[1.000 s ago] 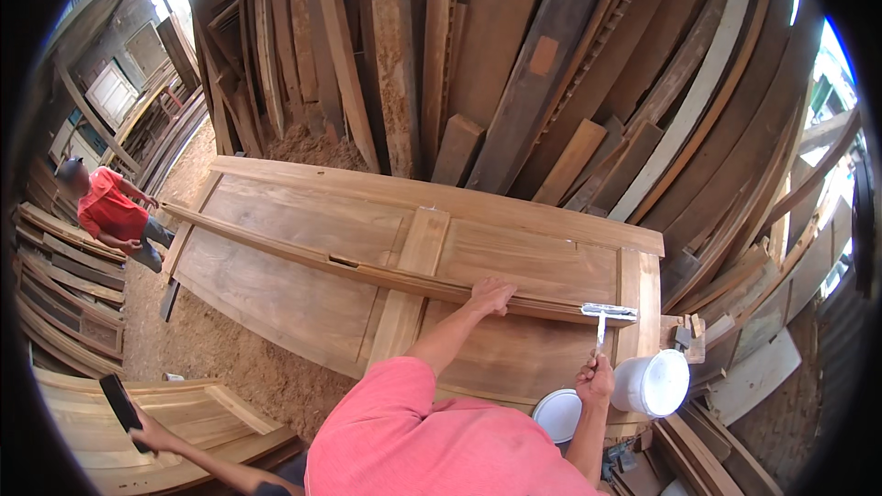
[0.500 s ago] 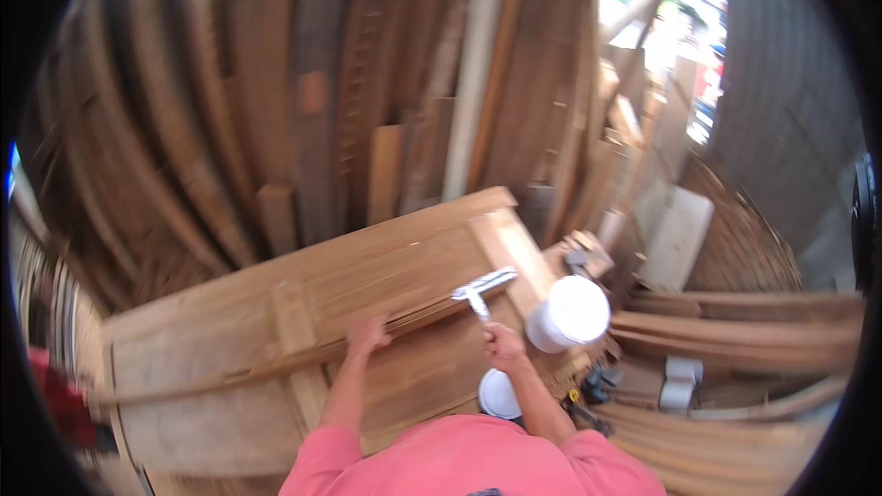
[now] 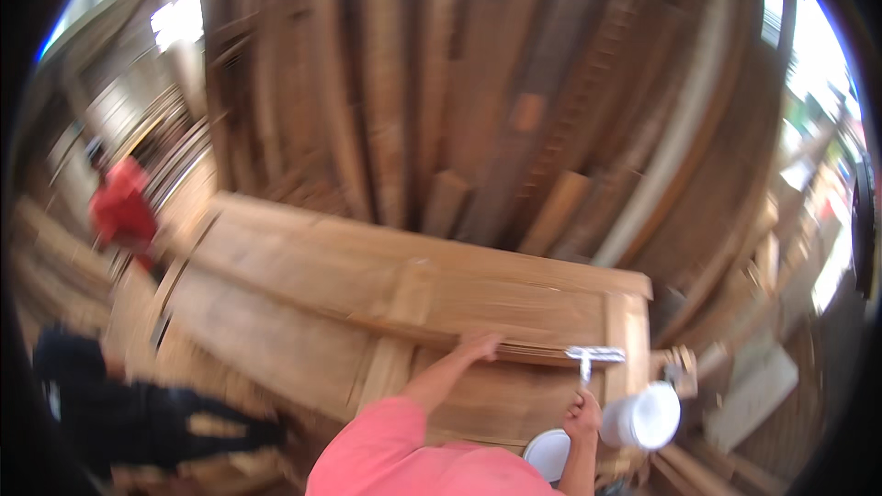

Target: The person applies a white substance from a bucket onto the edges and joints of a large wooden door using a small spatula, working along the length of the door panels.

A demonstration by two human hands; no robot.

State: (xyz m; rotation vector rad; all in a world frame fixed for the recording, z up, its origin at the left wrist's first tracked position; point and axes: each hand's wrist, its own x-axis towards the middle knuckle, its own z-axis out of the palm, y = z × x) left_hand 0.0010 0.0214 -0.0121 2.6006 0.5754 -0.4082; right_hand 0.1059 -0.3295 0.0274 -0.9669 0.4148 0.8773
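R hand (image 3: 582, 417) grips T-shaped tool (image 3: 593, 356); head lies above grip, on door (image 3: 303, 312).

Coral-pink short-sleeved shirt (image 3: 404, 459), forearms bare from the sleeve edge down

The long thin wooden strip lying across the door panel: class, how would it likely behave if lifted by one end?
The strip is long and slender, so it would probably sag and whip. It looks light for its length. Lying loose on the door panel under the left hand, it could slide.
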